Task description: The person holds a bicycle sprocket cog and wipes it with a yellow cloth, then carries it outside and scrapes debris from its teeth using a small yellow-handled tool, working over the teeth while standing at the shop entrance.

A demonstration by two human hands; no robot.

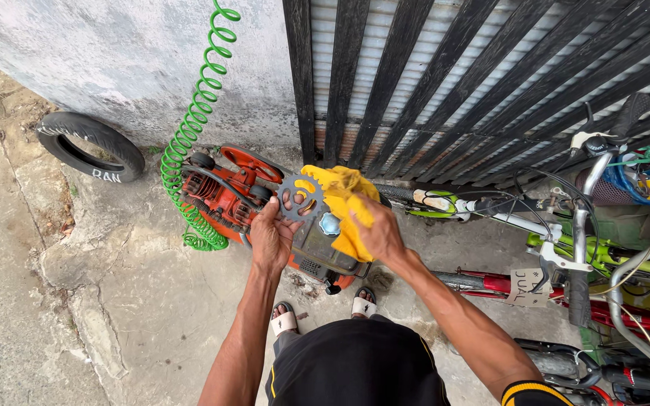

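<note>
Your left hand (272,239) holds the toothed chainring (300,198) up in front of you, above the orange compressor (227,197), its grip clenched on the ring's lower edge. Your right hand (378,234) is clenched on the yellow rag (342,197), which is pressed against the chainring's right side.

Single view, head-mounted camera. Looks steeply down from above the person's own torso and forearms, at close range to both hands. Faces forward toward a black slatted gate (445,83) and grey wall (114,60). Concrete floor (54,301) fills lower left; parked bicycles (588,248) crowd the right edge.
</note>
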